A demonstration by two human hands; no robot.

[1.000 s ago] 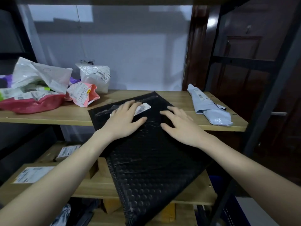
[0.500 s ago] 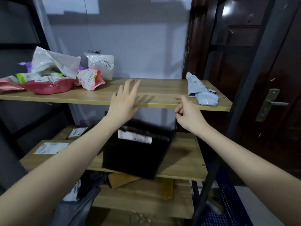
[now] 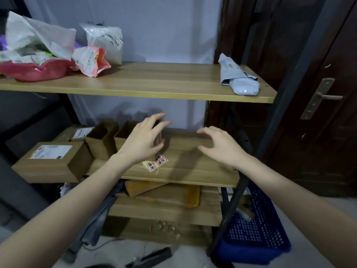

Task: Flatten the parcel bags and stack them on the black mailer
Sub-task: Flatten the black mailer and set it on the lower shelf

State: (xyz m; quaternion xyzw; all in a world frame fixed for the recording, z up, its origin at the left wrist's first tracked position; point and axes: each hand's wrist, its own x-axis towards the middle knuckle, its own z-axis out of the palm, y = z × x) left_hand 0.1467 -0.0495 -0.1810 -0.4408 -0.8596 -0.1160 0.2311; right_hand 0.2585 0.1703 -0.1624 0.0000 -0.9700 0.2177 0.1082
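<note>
Crumpled parcel bags lie at the left of the top shelf [image 3: 154, 82]: a white bag [image 3: 38, 37], a red one [image 3: 32, 71], a pink-and-white one [image 3: 90, 60] and a white one at the back [image 3: 104, 41]. A folded grey bag [image 3: 237, 78] rests at the shelf's right end. No black mailer lies on the top shelf. A dark flat thing [image 3: 148, 257] sits on the floor; I cannot tell whether it is the mailer. My left hand [image 3: 143, 140] and my right hand [image 3: 218, 146] hover with spread fingers before the middle shelf, holding nothing.
Cardboard boxes [image 3: 50, 161] fill the left of the middle shelf [image 3: 193, 171], with stickers [image 3: 156, 163] near its front edge. A blue perforated basket [image 3: 255, 229] stands on the floor at the right. A dark shelf post [image 3: 270, 120] and a door with a handle [image 3: 318, 97] are on the right.
The black mailer slid off the top shelf, dropped past the middle shelf and left my hands. Both hands came down from the top shelf to the middle one. The view tilted downward.
</note>
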